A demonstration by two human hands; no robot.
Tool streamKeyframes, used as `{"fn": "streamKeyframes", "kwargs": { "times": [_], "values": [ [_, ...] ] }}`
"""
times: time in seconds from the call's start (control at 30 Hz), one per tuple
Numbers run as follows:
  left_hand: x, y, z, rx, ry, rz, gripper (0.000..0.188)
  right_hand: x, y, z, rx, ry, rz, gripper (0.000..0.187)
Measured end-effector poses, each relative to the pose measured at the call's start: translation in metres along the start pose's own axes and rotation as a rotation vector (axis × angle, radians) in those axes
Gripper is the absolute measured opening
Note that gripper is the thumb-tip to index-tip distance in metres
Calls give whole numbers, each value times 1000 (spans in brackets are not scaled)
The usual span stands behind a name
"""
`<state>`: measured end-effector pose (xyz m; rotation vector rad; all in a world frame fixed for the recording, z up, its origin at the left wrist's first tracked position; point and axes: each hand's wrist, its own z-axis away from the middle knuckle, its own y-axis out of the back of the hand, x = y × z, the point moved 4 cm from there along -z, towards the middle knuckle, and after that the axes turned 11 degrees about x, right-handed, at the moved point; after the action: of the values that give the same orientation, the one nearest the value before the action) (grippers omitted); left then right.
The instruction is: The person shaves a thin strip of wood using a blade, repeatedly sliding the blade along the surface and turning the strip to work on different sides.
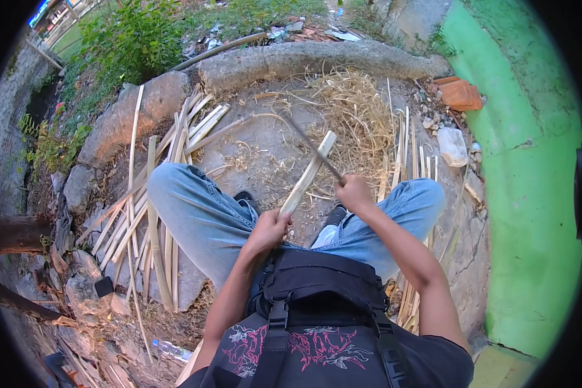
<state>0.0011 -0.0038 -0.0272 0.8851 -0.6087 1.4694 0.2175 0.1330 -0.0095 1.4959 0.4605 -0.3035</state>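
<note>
My left hand [270, 231] is closed round the lower end of a pale split bamboo strip [304, 183], which slants up and away between my knees. In my right fist [354, 193] is a long, thin, dark-bladed knife [306, 140]. Its blade crosses the strip near the far end and points to the far left; whether the edge touches the wood I cannot tell. The handle is hidden by my fingers. A thin curled shaving [255, 116] arcs to the left from near the blade tip.
Bamboo strips [154, 239] lie piled by my left leg, and more strips [402, 145] lie on the right. A heap of shavings [355, 107] sits ahead, before a low concrete kerb [317, 58]. On the right stand a green wall [524, 194], an orange bag [458, 94] and a white stone-like lump [452, 147].
</note>
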Motion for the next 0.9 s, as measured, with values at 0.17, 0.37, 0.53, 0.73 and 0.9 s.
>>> {"fn": "streamKeyframes", "kwargs": {
  "times": [0.17,0.37,0.53,0.73,0.9],
  "values": [
    [-8,-2,-2,33,-130,-73,29,18,-9,-14,-88,-54,28,23],
    [-6,-3,4,-21,35,3,31,16,-8,-14,-75,91,66,23],
    [-10,-1,-7,42,-45,-41,32,-7,-14,-5,-7,94,43,20],
    [-23,-3,-16,109,-175,-180,34,24,-16,-32,-53,-34,167,21],
    [-21,-2,-5,65,-126,-171,34,31,-14,-30,-98,56,172,23]
  ]
}}
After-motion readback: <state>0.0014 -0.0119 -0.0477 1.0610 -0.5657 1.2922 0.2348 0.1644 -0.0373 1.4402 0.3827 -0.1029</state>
